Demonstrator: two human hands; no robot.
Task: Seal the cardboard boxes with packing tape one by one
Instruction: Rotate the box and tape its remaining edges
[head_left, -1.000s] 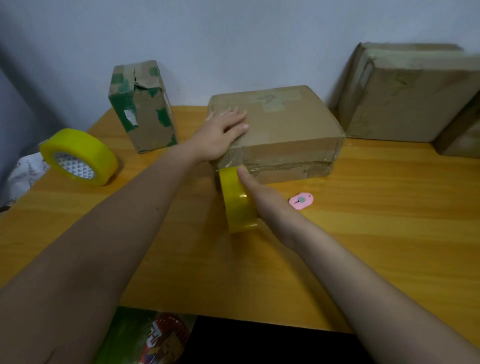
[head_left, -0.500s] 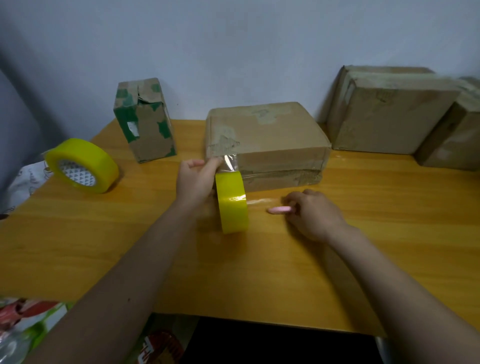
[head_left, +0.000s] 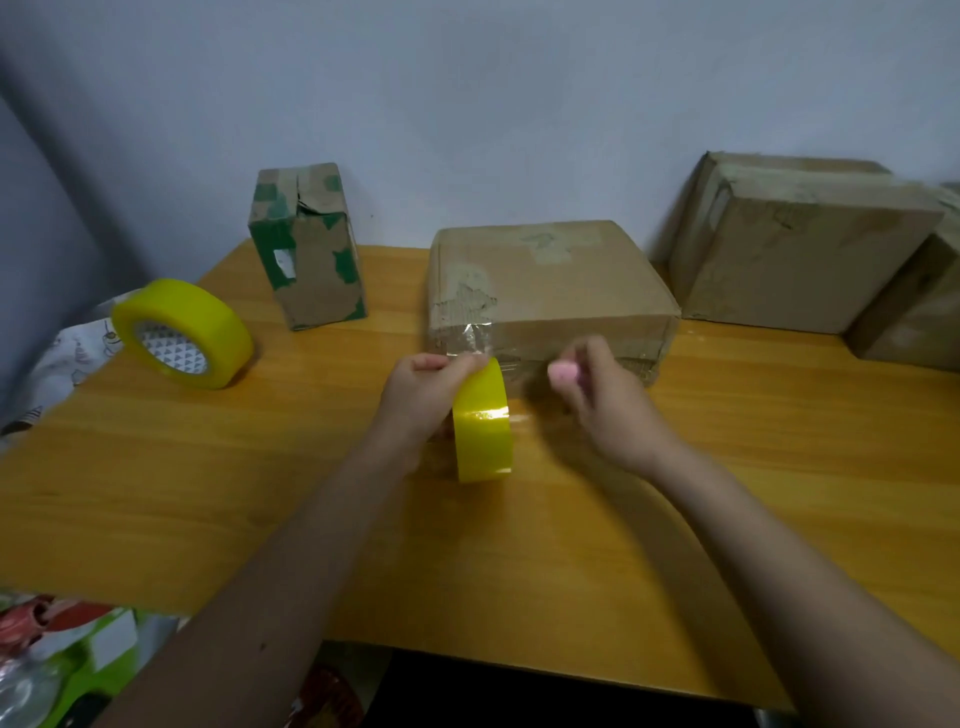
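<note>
Left hand (head_left: 421, 387) grips yellow tape roll (head_left: 482, 422) upright on counter (head_left: 727, 467), clear tape strip (head_left: 470, 340) running to front of flat cardboard box (head_left: 550, 291). Right hand (head_left: 605, 397), blurred, pinches pink cutter (head_left: 562, 373) beside the strip.

Home packing spot: wooden desk (head_left: 675, 519), worn cartons (head_left: 789, 244).

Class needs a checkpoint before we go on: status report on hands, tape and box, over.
Left hand grips tape roll; right hand holds pink cutter. Strip stuck on flat box front. Nothing in the way.
</note>
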